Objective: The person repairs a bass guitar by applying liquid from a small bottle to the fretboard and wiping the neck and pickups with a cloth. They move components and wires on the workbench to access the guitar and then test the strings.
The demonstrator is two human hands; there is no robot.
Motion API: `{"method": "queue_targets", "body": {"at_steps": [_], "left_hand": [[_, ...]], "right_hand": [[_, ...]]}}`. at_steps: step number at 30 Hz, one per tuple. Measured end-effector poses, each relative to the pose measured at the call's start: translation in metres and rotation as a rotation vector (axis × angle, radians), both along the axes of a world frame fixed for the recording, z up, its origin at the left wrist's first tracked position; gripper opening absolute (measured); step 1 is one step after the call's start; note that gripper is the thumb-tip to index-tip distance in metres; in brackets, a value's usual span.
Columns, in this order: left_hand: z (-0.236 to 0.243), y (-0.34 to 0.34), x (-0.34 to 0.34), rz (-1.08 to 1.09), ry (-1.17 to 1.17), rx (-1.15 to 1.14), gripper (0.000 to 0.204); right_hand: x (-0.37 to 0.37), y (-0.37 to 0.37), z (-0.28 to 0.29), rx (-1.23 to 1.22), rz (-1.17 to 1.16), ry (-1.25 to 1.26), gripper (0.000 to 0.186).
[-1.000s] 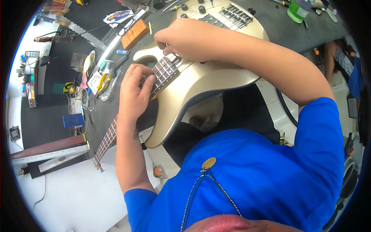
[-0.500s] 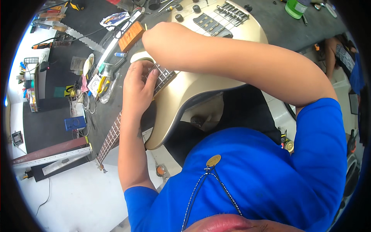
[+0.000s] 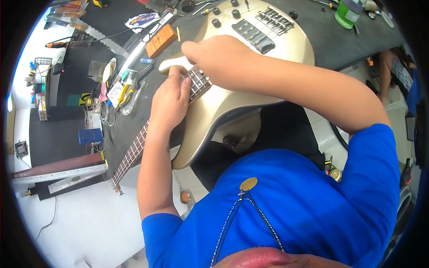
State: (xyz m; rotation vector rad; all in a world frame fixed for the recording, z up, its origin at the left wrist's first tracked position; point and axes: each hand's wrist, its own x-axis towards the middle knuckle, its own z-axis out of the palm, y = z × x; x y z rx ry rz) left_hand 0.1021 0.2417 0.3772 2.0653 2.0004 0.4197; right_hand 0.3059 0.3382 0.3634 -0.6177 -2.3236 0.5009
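A cream bass guitar [image 3: 210, 107] lies across the dark workbench, its neck slanting to the lower left. My left hand [image 3: 172, 100] is wrapped round the neck close to the body, with the thumb along the edge of the fretboard [image 3: 197, 82]. Just above the strings at the neck's body end, my right hand [image 3: 216, 60] is closed like a fist. Its fingertips are turned away, so whatever they hold is hidden. The pickup [image 3: 252, 35], bridge [image 3: 277, 21] and control knobs [image 3: 235, 13] are in plain sight beyond my right hand.
A wooden block [image 3: 161, 41] lies left of the body. Yellow-handled pliers [image 3: 127, 96], a blue box [image 3: 90, 136] and long rulers [image 3: 67, 173] are on the bench. A green-filled jar [image 3: 347, 15] stands at the far right. Another person's arm [image 3: 385, 76] shows at right.
The whole view has shifted slightly. My right fist has moved a little nearer and to the right over the strings. My left hand keeps its grip on the neck.
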Motion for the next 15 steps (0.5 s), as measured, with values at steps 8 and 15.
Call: {"method": "queue_targets", "body": {"at_steps": [8,15], "left_hand": [[0.002,-0.003,0.002,0.010,0.078,0.006,0.025],[0.000,-0.002,0.002,-0.003,0.099,0.016,0.026]], "right_hand": [[0.025,0.008,-0.006,0.285,0.244,-0.049,0.013],[0.018,0.013,-0.017,0.266,0.137,0.040,0.019]]}}
